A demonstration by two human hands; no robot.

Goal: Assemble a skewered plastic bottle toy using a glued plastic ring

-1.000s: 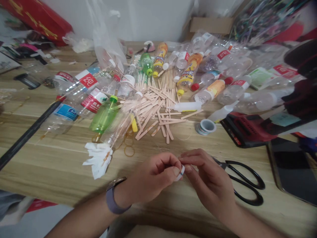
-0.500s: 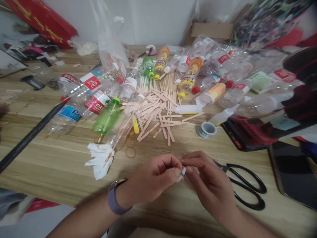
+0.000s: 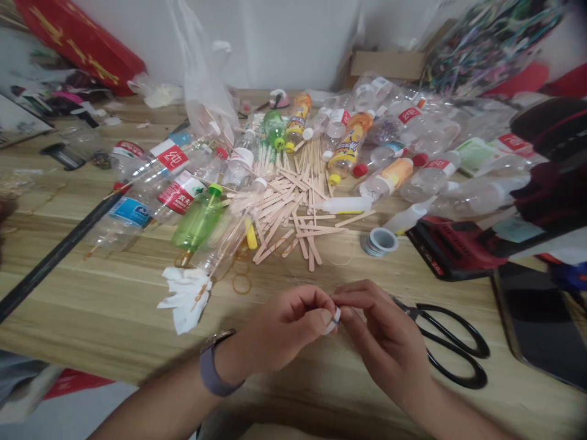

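Near the table's front edge my left hand (image 3: 293, 327) pinches a small white cap-like piece (image 3: 332, 324) between thumb and fingers. My right hand (image 3: 380, 336) meets it from the right, its thumb and forefinger closed at the piece's edge; whether it grips the piece or something thin on it is too small to tell. Black-handled scissors (image 3: 452, 342) lie beside and partly under my right hand. Beyond my hands is a heap of flat wooden sticks (image 3: 287, 208).
Plastic bottles (image 3: 197, 220) crowd the left and back right. White tissue (image 3: 186, 299) and rubber bands (image 3: 241, 283) lie at front left. A grey spool (image 3: 380, 241), a red-black power tool (image 3: 463, 244) and a phone (image 3: 541, 324) are on the right.
The view has shifted slightly, so objects on the right appear a little further left. Both hands keep nearly the same pose around the white piece.
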